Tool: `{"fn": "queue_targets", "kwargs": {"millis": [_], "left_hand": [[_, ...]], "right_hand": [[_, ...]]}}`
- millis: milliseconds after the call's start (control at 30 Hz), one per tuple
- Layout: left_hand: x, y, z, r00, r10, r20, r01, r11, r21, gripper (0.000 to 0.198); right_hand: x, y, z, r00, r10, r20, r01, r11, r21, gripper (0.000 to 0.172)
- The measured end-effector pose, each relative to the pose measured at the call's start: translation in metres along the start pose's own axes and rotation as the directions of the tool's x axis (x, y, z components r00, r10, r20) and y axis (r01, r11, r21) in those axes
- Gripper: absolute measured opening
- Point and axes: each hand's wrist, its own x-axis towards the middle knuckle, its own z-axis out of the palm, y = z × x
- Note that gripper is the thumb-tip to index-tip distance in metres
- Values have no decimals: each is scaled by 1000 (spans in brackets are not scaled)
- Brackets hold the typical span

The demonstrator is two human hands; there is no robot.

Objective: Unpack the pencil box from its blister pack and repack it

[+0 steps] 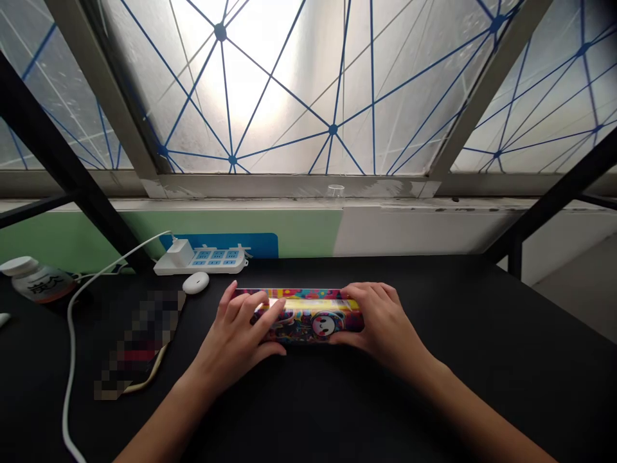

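Note:
A long, glossy case (308, 315) with a bright multicoloured cartoon print lies crosswise on the black table. A round white cartoon face shows on its front near the right. My left hand (245, 321) grips its left part, fingers spread over the top and thumb along the lower front edge. Around the right end, my right hand (378, 321) is closed, with fingers on the top and back and the thumb at the front. The case's underside is hidden, and both its ends are partly covered by my hands.
Behind the case stand a white power strip (219, 260) with a plugged-in adapter and a small white rounded object (195, 283). A white cable (71, 360) curves down the left, near a white-capped bottle (38, 280) and a blurred flat item (139, 341). Black metal bars (554, 193) slant at both sides.

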Motion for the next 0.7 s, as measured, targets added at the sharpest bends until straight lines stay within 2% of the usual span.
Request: {"fn": "queue_targets", "kwargs": {"millis": [100, 200, 300, 433, 467, 533, 633, 700], "left_hand": [[1, -2, 0, 998, -56, -33, 57, 998, 24, 57], [2, 0, 0, 995, -52, 81, 53, 999, -8, 34], [3, 6, 2, 985, -54, 163, 55, 998, 1, 23], [4, 13, 4, 965, -51, 257, 59, 998, -20, 8], [4, 14, 4, 961, -54, 273, 68, 997, -42, 10], [4, 12, 5, 959, -69, 274, 100, 990, -100, 27], [3, 6, 10, 959, -132, 251, 177, 971, -164, 61], [0, 0, 15, 935, -199, 293, 251, 955, -155, 67]], "right_hand": [[-8, -12, -3, 991, -132, -14, 130, 984, -121, 46], [-19, -22, -2, 977, -213, 9, 209, 949, -237, 32], [-30, -25, 7, 978, -210, 19, 208, 944, -257, 30], [-34, -26, 23, 968, -228, 106, 246, 946, -210, 31], [-33, -27, 26, 966, -225, 128, 247, 949, -195, 32], [-26, -33, 32, 963, -203, 177, 231, 960, -158, 37], [-8, -48, 40, 939, -178, 295, 213, 973, -89, 59], [4, -61, 48, 912, -189, 365, 218, 975, -40, 71]]}}
